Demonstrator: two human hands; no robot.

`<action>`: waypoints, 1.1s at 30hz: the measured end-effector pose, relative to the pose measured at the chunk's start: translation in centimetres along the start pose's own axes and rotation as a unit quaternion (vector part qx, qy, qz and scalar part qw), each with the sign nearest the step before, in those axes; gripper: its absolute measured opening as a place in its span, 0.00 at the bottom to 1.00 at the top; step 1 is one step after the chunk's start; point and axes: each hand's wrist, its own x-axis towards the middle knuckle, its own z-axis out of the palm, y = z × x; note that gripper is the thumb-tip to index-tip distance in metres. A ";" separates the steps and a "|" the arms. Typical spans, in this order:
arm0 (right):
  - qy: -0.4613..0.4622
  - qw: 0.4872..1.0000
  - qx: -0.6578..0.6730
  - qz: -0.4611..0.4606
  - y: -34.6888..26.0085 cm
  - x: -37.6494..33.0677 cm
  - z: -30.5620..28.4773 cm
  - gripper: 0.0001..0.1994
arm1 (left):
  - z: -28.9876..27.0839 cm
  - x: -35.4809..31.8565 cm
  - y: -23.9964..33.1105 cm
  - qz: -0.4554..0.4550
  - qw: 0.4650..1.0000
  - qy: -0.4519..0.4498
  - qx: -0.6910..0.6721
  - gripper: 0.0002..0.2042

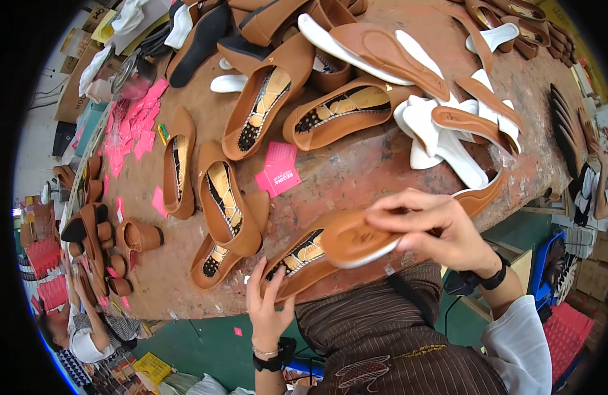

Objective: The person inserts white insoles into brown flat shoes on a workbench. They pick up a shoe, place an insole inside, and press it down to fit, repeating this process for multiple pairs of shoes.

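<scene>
Tan insole (356,245) with a white underside is sitting pinched in the right hand (442,230), fingers curling over its top edge and thumb pressing from below; it is hovering just above the open mouth of a tan flat shoe (304,260). This shoe is lying at the near edge of the worktop (356,178), toe pointing toward the person, with its dark and yellow patterned lining showing. Left hand (268,303) is closing loosely on the shoe's toe end, fingers spreading up against the side, thumb on the other side.

Just left of it, a second tan shoe (215,260) is lying partly under a third (228,207), the two touching. A fourth shoe (179,164) is lying beside them, further left. Pink paper tags (278,168) are resting on the bare brown worktop between these and two more open shoes (297,105) further back. To the right, loose tan insoles and white insoles (442,128) are piling up in a heap. More pink tags (136,125) are scattering along the left edge.

A black watch (491,276) is showing on the right wrist, a bead bracelet on the left. Another person (80,329) is sitting at lower left beside stacked heel parts (93,230).
</scene>
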 end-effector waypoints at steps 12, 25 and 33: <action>-0.115 0.968 -0.170 -0.142 5.2 2.9 14.1 0.17 | 4.2 -0.6 -1.9 0.036 0.980 0.106 -0.165 0.73; -0.190 0.940 -0.255 -0.122 5.8 2.8 16.0 0.18 | 3.6 -0.6 -2.7 0.025 0.976 0.056 -0.209 0.70; -0.270 0.937 -0.158 -0.158 6.7 3.5 17.3 0.21 | 3.6 0.7 -2.8 -0.007 0.957 0.091 -0.276 0.17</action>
